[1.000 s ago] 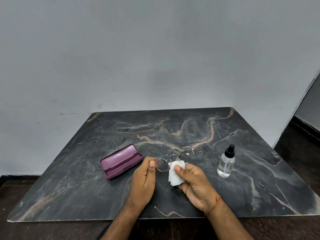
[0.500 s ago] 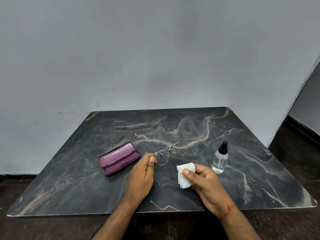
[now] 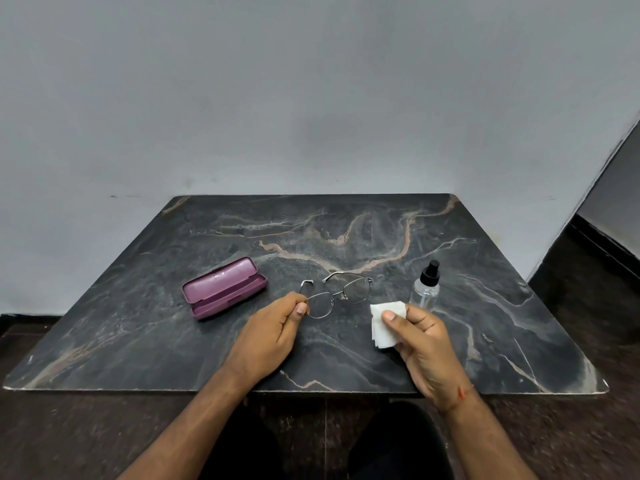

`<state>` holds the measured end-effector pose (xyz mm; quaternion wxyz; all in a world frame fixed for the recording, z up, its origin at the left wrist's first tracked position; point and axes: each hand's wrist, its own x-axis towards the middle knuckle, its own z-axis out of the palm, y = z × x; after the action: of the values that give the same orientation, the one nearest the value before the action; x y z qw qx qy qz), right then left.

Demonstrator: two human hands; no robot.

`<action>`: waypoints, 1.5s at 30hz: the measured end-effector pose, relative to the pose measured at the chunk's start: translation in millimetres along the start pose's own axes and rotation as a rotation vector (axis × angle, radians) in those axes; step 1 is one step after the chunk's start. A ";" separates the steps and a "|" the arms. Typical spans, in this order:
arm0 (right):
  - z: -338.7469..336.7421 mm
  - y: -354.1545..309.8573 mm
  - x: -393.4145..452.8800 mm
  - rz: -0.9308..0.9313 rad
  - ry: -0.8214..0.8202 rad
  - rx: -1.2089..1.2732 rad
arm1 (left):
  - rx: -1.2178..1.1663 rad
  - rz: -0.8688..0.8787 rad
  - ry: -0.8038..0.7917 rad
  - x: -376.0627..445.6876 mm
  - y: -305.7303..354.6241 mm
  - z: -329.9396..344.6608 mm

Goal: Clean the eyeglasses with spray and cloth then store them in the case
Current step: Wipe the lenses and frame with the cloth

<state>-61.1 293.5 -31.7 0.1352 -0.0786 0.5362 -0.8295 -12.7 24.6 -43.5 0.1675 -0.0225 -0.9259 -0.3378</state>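
Left hand [image 3: 273, 336] — pinching eyeglasses [image 3: 337, 292] by the rim; right hand [image 3: 420, 337] — gripping cloth [image 3: 382, 325]; case [image 3: 225, 287] open on table [image 3: 346, 233].

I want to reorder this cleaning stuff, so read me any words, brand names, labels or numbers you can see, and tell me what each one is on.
No text can be read in this view.
Purple case: a small mark inside the open lid, too small and blurred to read.
Spray bottle: clear, no label visible.
Eyeglasses: no print can be made out on the thin frame.
White cloth: plain.
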 end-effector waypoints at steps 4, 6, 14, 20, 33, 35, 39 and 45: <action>-2.6 4.4 3.9 -0.015 -0.006 -0.053 | 0.138 0.039 -0.084 -2.9 -3.5 -4.9; -2.2 4.6 4.7 -0.004 -0.013 -0.055 | 0.197 0.053 -0.118 -3.9 -4.0 -8.8; -3.5 6.6 7.3 -0.009 -0.003 -0.085 | 0.411 0.076 -0.201 -6.6 -10.7 -20.4; -1.0 4.6 4.1 0.009 -0.002 -0.079 | 0.418 0.058 -0.173 -10.0 -4.7 -22.1; 16.9 -2.0 -1.1 -0.015 0.047 -0.313 | 0.179 0.156 0.173 -37.7 42.7 -29.6; 30.4 -4.6 -1.7 -0.060 0.047 -0.421 | 0.091 0.229 0.140 -40.6 57.9 -28.4; 61.0 -14.0 -0.5 -0.176 0.043 -0.700 | -0.158 0.073 0.061 -47.7 75.2 -18.8; 109.3 -29.5 -13.0 -0.313 -0.022 -0.987 | -0.585 -0.190 0.068 -53.8 77.8 -16.0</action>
<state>-22.7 214.1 40.5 -0.0382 -0.2211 0.8440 -0.4872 54.8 78.3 -1.4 0.1524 0.0281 -0.7811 -0.6049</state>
